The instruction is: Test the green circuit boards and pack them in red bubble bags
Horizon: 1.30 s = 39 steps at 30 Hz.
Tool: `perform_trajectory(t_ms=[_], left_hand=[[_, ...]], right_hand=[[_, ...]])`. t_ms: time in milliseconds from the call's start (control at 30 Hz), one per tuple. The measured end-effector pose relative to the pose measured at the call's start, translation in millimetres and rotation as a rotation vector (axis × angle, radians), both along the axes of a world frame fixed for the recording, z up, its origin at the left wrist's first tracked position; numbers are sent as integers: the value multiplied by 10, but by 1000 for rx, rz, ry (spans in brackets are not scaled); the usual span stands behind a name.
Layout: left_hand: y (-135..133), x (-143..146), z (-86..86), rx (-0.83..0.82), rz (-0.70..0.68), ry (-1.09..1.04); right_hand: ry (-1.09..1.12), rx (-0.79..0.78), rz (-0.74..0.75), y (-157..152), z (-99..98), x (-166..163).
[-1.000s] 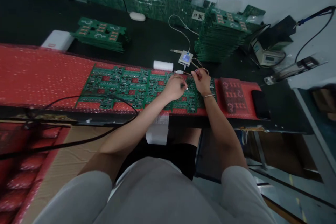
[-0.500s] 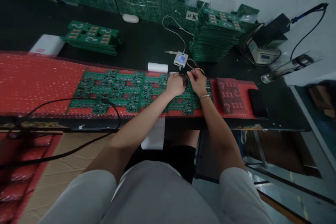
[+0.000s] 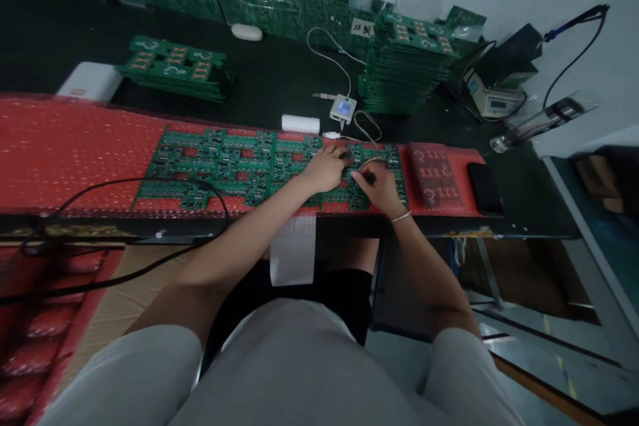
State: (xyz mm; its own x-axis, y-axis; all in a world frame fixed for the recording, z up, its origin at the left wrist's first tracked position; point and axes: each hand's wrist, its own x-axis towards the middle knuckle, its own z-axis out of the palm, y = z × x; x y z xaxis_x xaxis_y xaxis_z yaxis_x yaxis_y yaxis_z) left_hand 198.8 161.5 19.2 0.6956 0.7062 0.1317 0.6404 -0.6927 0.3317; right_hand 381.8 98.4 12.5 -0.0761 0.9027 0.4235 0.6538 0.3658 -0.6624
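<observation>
Rows of green circuit boards (image 3: 239, 170) lie on red bubble wrap (image 3: 90, 146) in front of me. My left hand (image 3: 325, 170) rests on the right part of the boards, its fingers stretched out over them. Beside it, my right hand (image 3: 380, 188) pinches the end of a thin cable (image 3: 369, 128) low over the boards. What tips the cable is hidden by my fingers. That cable runs back towards a small white device with a lit screen (image 3: 343, 107). A white plug (image 3: 331, 135) lies just beyond my left hand.
A white cylinder (image 3: 300, 124) lies behind the boards. Stacks of green boards stand at the back left (image 3: 174, 66) and back right (image 3: 407, 66). A red-wrapped bundle (image 3: 433, 174) and a black phone (image 3: 485, 189) lie to the right. A black cable (image 3: 150, 269) loops across the front left.
Both hands have come nearer to me from the boards' far edge and drawn a little apart. My right hand has brought the thin cable along. The white plug now shows more fully.
</observation>
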Motion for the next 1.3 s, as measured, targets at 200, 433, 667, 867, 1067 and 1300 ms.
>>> perform_trajectory(t_ms=[200,433,667,867,1067,1300], left_hand=[[-605,-560,47,105,124,-261],[-1684,-1338,-440,183,121,-270],[-1968,-1455,-708,171,150,-97],[-2011,-1525,-737,84,180,-162],[-1831,-1658,-703,77,336,-375],[-1688,-1635,-617,78,333,-449]], right_hand=[[-32,13,16,-98,-131,5],[-91,39,20,-128,-124,34],[-135,68,7,-118,-180,15],[-163,59,18,-112,-194,24],[-138,92,26,-112,-208,23],[-132,86,33,-118,-195,15]])
